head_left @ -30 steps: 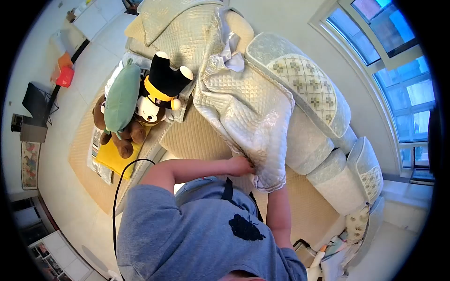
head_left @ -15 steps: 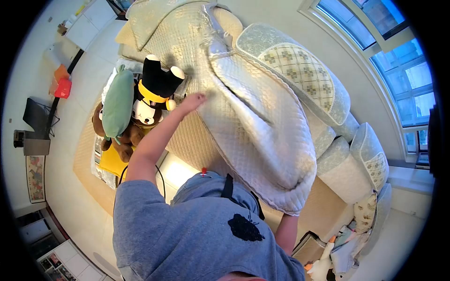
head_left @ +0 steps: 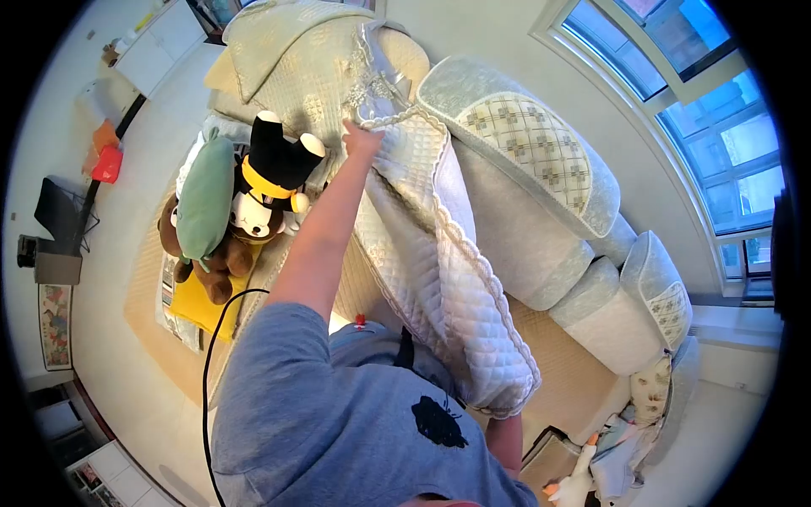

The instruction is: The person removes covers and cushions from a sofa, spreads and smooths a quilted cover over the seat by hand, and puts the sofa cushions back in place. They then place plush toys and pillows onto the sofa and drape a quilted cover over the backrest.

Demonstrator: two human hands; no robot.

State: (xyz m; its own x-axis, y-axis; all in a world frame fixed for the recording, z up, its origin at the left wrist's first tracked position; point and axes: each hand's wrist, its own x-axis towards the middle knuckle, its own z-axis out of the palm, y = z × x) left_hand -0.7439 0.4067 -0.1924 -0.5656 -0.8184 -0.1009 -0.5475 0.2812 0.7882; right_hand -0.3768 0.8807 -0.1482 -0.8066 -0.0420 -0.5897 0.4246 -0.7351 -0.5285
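A pale cream quilt with a scalloped border stretches from the sofa toward my right side. My left hand reaches forward, closed on the quilt's far edge. At the near end, the cloth gathers and hangs up around my right hand, whose fingers are covered; only my right forearm shows below. Left of my outstretched arm lie a black plush toy with a yellow scarf, a green cushion and a brown plush toy.
The sofa's backrests stand along the right wall beneath a window. A yellow cushion lies beneath the toys. A black cable runs beside my left arm. A white goose plush and bundled cloth lie at lower right.
My left hand has moved forward to the quilt's far edge. The quilt has folded over and narrowed, uncovering more of the sofa on the right. My right arm stays low at the near end.
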